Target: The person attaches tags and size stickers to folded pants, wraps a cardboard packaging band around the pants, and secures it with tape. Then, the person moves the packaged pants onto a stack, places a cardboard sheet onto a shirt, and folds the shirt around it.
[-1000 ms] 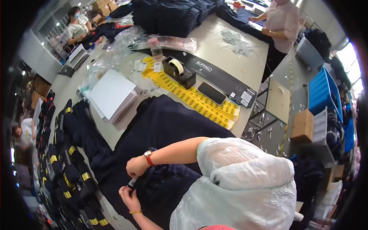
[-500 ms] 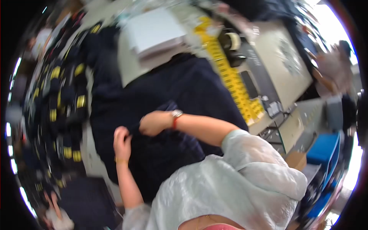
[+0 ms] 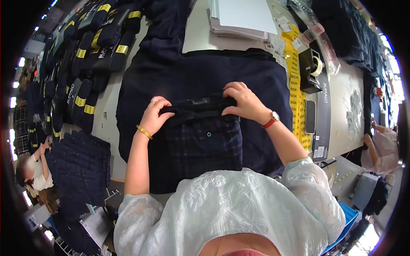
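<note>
A dark plaid garment [image 3: 200, 145] with a small round button lies in front of me on a larger dark navy cloth [image 3: 213, 70]. My left hand [image 3: 156, 113] pinches the left end of its folded top edge between thumb and fingers. At the right end of the same edge, my right hand [image 3: 244, 101] grips the fabric with thumb below and fingers above. A small label [image 3: 200, 101] shows between the two hands.
Banded dark bundles [image 3: 85, 64] cover the left side. White paper [image 3: 245, 17] is stacked at the back. Yellow printed strips [image 3: 294, 94], a tape dispenser [image 3: 309, 70] and a phone [image 3: 310, 117] lie right. Co-workers are at far left [image 3: 38, 170] and far right [image 3: 380, 147].
The view has turned and moved over the cloth. My hands, close together before, are now spread apart at the two ends of the garment's top edge, and its plaid front shows.
</note>
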Available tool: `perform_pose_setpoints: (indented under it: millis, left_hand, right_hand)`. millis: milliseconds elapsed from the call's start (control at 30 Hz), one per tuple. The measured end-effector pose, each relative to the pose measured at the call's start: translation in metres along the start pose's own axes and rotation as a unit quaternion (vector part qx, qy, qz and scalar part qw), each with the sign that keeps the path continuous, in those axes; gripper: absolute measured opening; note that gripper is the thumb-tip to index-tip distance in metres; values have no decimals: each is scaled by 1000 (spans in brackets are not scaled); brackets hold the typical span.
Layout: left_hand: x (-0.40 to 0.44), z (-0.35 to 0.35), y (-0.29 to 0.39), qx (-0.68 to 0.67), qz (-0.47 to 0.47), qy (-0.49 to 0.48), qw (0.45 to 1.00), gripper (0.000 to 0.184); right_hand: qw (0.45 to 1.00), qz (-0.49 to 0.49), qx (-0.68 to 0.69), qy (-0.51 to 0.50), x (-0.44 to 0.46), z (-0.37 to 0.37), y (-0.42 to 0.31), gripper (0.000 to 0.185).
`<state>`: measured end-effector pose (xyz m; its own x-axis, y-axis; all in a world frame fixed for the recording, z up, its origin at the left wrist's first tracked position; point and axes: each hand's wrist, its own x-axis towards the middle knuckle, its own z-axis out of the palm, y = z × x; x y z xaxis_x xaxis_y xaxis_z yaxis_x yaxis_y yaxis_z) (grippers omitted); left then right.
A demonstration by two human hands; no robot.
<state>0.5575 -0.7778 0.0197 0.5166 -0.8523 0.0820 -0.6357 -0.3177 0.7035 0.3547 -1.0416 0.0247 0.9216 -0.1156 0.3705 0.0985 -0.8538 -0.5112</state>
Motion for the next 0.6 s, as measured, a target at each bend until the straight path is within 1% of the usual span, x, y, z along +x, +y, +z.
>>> perform_pose_setpoints:
  millis: [133,333,467,500,600]
  left_hand:
    - [5,-8,-2,-56,-34,-63,996,19]
    - [10,-11,1,9,-33,-90,995,15]
    - [12,-17,-6,-89,-39,-78,992,11]
    - [11,-17,-9,-89,-43,-78,992,11]
    - [4,-9,-27,-260,-104,-38,959,10]
  right_hand:
    - [984,71,144,-80,-12,3,20,23]
    - [981,27,167,-92,-1,2,27,18]
    - [954,105,229,-162,7,-3,34,13]
    - [953,106,231,-165,7,-1,38,13]
    - [890,204,385,-137,-2,17,52,6]
